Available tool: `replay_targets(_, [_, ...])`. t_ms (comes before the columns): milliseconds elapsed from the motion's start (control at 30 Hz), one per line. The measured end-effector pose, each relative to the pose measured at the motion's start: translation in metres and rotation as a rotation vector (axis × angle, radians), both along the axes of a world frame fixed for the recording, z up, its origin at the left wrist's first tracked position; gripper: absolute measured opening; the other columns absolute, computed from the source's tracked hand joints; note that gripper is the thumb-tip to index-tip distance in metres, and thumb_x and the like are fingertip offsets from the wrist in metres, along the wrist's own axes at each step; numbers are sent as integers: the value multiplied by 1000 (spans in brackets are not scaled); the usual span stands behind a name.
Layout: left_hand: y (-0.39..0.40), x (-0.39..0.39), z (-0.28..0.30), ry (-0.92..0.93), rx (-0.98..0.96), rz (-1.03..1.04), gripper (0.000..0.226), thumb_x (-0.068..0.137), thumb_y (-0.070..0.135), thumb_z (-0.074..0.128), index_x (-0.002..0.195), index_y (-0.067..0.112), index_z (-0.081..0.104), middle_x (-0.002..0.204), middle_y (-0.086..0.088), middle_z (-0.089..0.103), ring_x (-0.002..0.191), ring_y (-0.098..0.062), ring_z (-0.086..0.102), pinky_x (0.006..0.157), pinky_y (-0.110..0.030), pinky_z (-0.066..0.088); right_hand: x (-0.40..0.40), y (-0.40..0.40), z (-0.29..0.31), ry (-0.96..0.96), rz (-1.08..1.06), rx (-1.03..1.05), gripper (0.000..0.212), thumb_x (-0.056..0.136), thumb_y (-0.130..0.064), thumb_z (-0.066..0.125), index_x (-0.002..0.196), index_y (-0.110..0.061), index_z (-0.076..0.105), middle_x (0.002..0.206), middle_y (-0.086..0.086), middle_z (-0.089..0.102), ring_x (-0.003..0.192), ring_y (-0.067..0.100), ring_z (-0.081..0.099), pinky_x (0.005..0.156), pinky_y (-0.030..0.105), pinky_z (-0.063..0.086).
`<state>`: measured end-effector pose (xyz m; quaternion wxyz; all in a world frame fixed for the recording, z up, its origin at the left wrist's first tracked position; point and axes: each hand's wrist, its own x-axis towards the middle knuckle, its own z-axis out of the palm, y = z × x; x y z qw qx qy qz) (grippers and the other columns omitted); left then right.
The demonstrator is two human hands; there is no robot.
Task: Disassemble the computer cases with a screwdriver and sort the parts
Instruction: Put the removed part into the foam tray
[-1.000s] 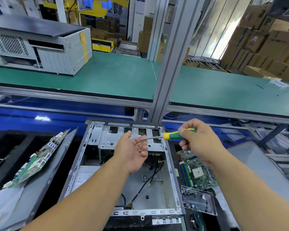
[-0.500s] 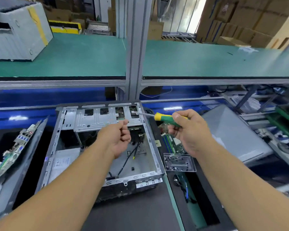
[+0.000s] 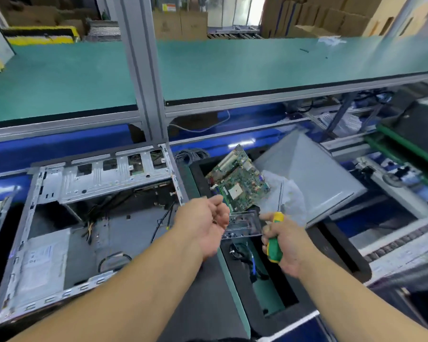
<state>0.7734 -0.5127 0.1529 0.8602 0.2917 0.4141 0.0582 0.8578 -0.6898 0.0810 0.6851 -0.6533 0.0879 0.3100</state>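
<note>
We see a bright, evenly lit scene, with strong daylight blowing out a doorway (image 3: 235, 11) at the top. Lamp glare streaks the glossy blue rail (image 3: 242, 141) and a patch at far left. Shadows are soft; the open computer case (image 3: 67, 218) is dim inside. Wide-angle distortion bends the green tabletop (image 3: 257, 67) and its frame post (image 3: 143, 77). Motion blur smears the right edge and the cardboard boxes (image 3: 331, 18); the centre is sharper.

Bare matt sheet-metal computer case (image 3: 97, 183), glossy green-and-yellow plastic screwdriver handle (image 3: 274, 240) within right-hand fingers (image 3: 269, 233), clear glossy plastic tray (image 3: 245, 223) between both hands' fingertips, matt green circuit board (image 3: 240, 183) just beyond
</note>
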Motion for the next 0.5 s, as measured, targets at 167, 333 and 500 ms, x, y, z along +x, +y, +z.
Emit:
replay_targets(167, [-28,35,-29,186,73,-18,38,91,-3,30,98,3,67,64,-3,46,52,-15,33,47,-26,26,-4,-27,-43,-12,-1,-231,25,91,-4,55,106,-17,71,63,5,56,50,20,47,49,31,41])
replay_targets(333, [-28,66,-61,307,132,110,35,98,3,31,96,3,66,63,-3,48,49,-15,34,41,-24,27,-10,-18,-66,-22,135,-246,41,90,-9,61,115,-40,70,83,10,69,51,21,56,52,32,48])
replay_targets(500, [-33,84,-94,368,134,142,29,97,8,36,83,7,62,51,-3,51,40,-17,42,39,-22,35,2,5,-80,0,276,-263,55,93,-10,50,135,-45,55,86,7,62,52,20,53,48,28,47])
